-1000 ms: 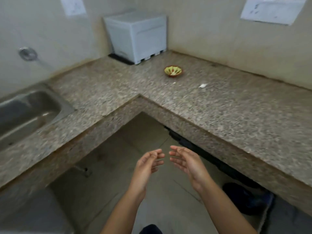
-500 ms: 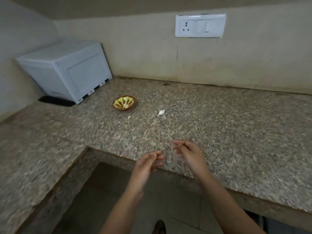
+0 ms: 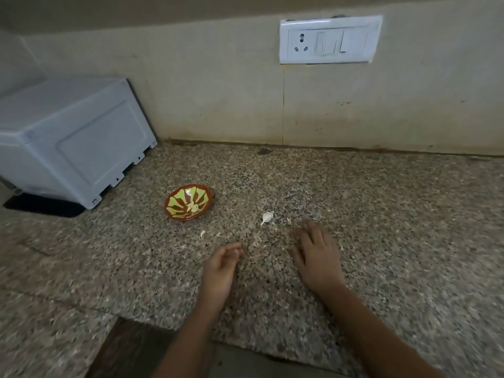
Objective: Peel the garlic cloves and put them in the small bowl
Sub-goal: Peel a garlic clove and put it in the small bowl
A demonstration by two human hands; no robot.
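A small red-brown bowl (image 3: pixel 188 202) with a yellow-green pattern sits on the granite counter (image 3: pixel 381 227), with a pale piece, maybe garlic, inside it. One white garlic clove (image 3: pixel 267 217) lies on the counter to the bowl's right. A small white scrap of peel (image 3: pixel 202 233) lies in front of the bowl. My right hand (image 3: pixel 316 255) hovers palm-down with fingers spread, just right of and below the clove, not touching it. My left hand (image 3: pixel 222 266) is loosely curled with nothing in it, below the bowl and clove.
A white box-like appliance (image 3: pixel 71 143) on a dark mat stands at the back left against the wall. A white socket and switch plate (image 3: pixel 330 39) is on the wall above. The counter's front edge and inner corner run along the bottom.
The view has closed in on the counter. Both hands have moved forward over the counter toward the clove, and the right hand has opened flat.
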